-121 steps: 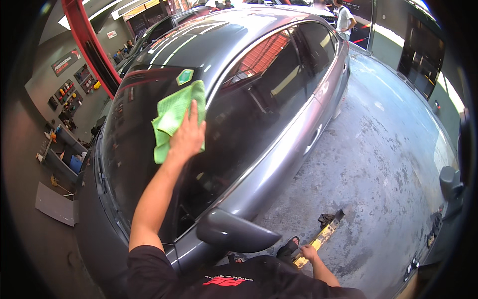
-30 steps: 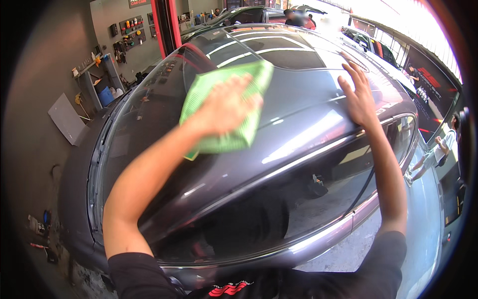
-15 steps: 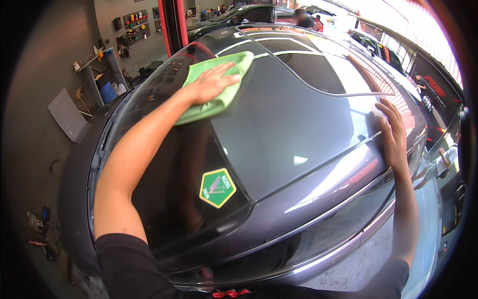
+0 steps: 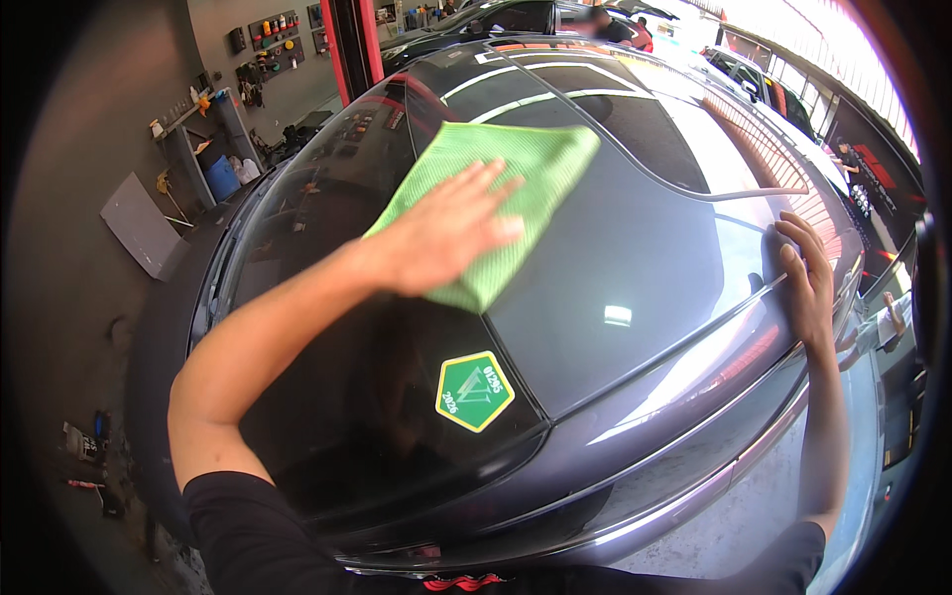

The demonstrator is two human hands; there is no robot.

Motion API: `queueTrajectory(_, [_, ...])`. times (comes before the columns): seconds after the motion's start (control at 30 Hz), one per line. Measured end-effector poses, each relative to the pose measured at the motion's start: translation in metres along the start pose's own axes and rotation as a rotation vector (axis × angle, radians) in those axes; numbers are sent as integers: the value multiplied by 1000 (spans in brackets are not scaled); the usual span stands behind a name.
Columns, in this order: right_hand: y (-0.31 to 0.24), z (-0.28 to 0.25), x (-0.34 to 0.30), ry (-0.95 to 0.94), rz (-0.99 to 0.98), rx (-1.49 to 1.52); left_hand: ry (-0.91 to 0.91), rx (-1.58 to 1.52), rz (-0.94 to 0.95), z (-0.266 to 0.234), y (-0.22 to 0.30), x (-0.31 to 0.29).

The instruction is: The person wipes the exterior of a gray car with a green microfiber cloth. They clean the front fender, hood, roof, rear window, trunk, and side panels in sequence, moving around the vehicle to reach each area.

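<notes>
My left hand [image 4: 446, 233] lies flat on a green microfibre cloth [image 4: 540, 178], fingers stretched out and slightly apart. The cloth is spread over the seam between the dark windshield [image 4: 327, 416] and the glossy grey car roof [image 4: 615, 258], its far corner reaching onto the roof. At the right, my right hand [image 4: 811, 283] rests with extended fingers on the roof's side edge, holding nothing. A green hexagonal sticker [image 4: 476, 392] with a pale border sits in the windshield's near corner.
A sunroof panel [image 4: 645, 149] lies farther along the roof. Beyond stand a red lift post [image 4: 352, 50], a dark car [image 4: 506, 20] and a white car [image 4: 734, 69]. Tools hang on the left wall over a workbench [image 4: 213, 144]. People are in the background.
My left hand has slid the cloth to the right and nearer to me. My right hand stays on the roof edge. The whole view has shifted slightly.
</notes>
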State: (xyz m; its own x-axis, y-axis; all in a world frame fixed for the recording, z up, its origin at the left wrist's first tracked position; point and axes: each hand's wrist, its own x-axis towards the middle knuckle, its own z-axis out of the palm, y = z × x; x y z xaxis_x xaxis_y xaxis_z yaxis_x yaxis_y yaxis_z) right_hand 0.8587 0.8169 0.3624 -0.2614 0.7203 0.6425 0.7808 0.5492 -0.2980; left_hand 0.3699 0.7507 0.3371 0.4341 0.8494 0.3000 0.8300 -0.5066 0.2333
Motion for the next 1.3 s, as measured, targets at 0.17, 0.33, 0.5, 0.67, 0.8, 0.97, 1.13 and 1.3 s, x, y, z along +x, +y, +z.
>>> queueTrajectory(0.17, [0, 0, 0, -25, -3, -17, 0, 39, -69, 5, -71, 36])
queueTrajectory(0.33, [-5, -2, -1, -13, -30, -42, 6, 2, -385, -6, -233, 146])
queueTrajectory(0.5, [-10, -1, -3, 6, -34, -77, 55, -168, -672, -10, -291, 214])
queueTrajectory(0.67, [-10, -1, -4, 2, -54, -37, -52, -121, -235, -10, -161, 235])
queueTrajectory(0.8, [-7, -1, -3, -26, -75, 1, -87, 6, 386, 20, -69, 189])
queueTrajectory(0.97, [-9, 0, -2, -49, -43, 49, -71, -258, 37, -2, -135, 227])
queueTrajectory(1.13, [-12, 0, -2, -52, -65, 1, -37, -301, -382, -9, -296, 255])
queueTrajectory(1.3, [-11, 0, -5, -3, -72, -50, 147, -204, -627, -1, -301, 251])
